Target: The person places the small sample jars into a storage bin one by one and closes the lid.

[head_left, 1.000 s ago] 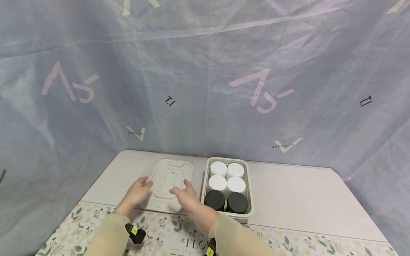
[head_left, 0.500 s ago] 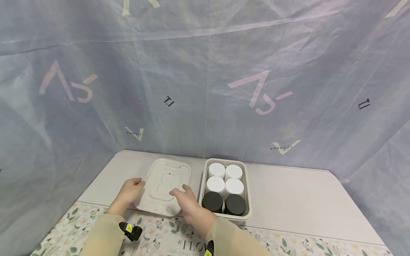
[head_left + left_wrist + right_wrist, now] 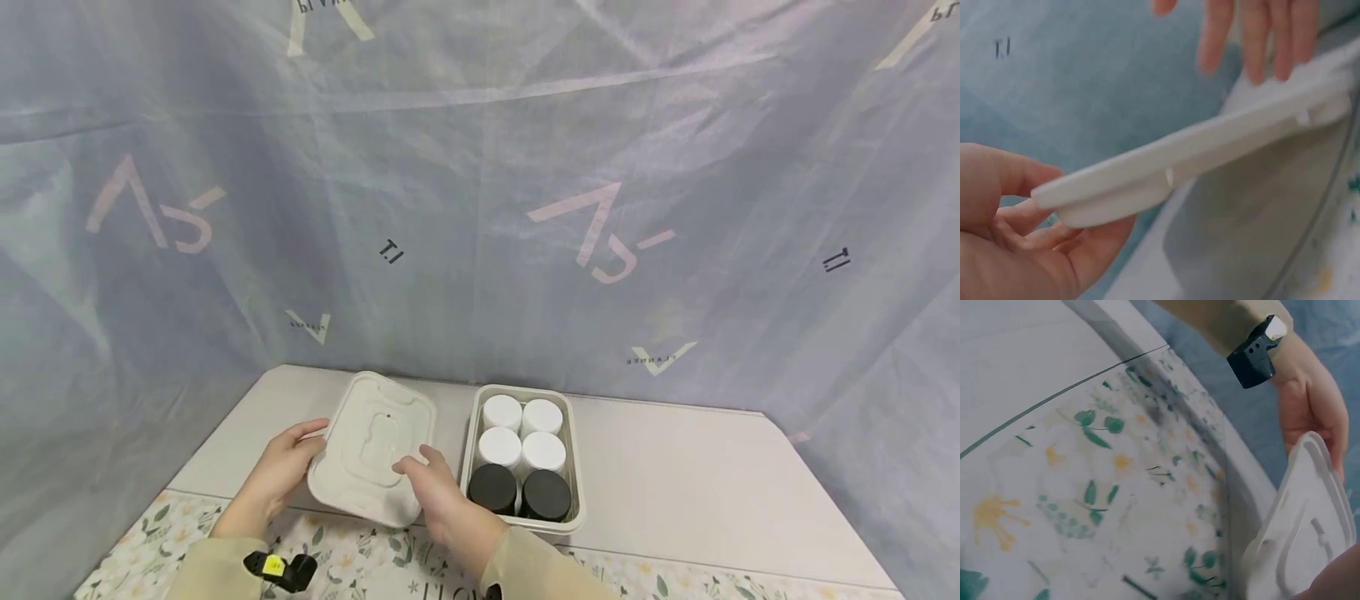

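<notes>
In the head view my left hand point(image 3: 276, 471) grips the left edge of an off-white plastic lid point(image 3: 356, 442). The left wrist view has the thumb along the edge of the lid point(image 3: 1210, 140) and the fingers curled underneath; the lid slopes, raised off the table. My right hand point(image 3: 448, 504) is at the lid's right side, overlapping its edge in the head view. Its straight fingers point(image 3: 1255, 37) hang above the lid's far side in the left wrist view. Low in the right wrist view, only a bit of the right hand point(image 3: 1338, 575) shows beside the lid point(image 3: 1294, 531).
Right of the lid stands an off-white plastic bin point(image 3: 577, 458), holding several round containers with white tops point(image 3: 502, 413) and two with black tops point(image 3: 492, 489). A flowered mat point(image 3: 360, 567) covers the near side of the pale table point(image 3: 675, 483); a grey curtain point(image 3: 450, 208) hangs behind.
The left hand has taken hold of the lid's left edge and lifted it, tilting and shifting it left and nearer. The right hand stays at the lid's right side, fingers extended.
</notes>
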The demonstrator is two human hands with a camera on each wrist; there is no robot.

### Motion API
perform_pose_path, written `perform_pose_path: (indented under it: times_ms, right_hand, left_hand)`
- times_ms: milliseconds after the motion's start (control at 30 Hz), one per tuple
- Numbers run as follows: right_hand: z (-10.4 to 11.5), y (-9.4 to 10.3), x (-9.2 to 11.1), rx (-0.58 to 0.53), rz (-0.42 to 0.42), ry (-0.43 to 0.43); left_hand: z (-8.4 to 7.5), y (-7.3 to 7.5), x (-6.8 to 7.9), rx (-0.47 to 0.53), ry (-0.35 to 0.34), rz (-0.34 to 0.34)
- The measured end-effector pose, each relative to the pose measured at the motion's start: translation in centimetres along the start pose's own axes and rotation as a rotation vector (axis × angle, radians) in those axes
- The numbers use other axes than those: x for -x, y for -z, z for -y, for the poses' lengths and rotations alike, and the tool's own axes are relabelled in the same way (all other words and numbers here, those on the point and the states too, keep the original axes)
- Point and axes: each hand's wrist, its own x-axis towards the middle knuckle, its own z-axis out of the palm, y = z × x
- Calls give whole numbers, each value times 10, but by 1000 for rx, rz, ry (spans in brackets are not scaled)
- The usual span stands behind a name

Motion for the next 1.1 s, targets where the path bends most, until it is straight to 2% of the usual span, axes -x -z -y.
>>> perform_pose_path:
  times_ms: [133,267,333,567,667,833,900,1000,1100]
  right_hand:
    - [9,-5,5,37,41,67]
    - [24,-9,9,53,95,158]
    - [30,-10,9,45,108,194]
    - [41,-6,9,-69,4,243]
    - [40,-2,10,-89,-32,248]
    - [40,7,12,-105,-84,265]
    - [42,10,14,-137,-83,273]
    - [47,15,17,-199,-72,278]
    - [50,22,18,-233,-60,282]
  left_hand:
    - [-14,-7,5,67,-48,16]
    - [-29,-21,11,119,-85,33]
    - [-36,-31,14,162,-81,46]
    - [-45,-57,22,349,-81,123]
    - [-42,-63,23,354,-91,121]
    - [-28,-69,19,149,-106,40]
    - [-19,-68,16,86,-83,28]
    - [-7,-68,11,106,-23,80]
    - [2,-69,6,187,36,134]
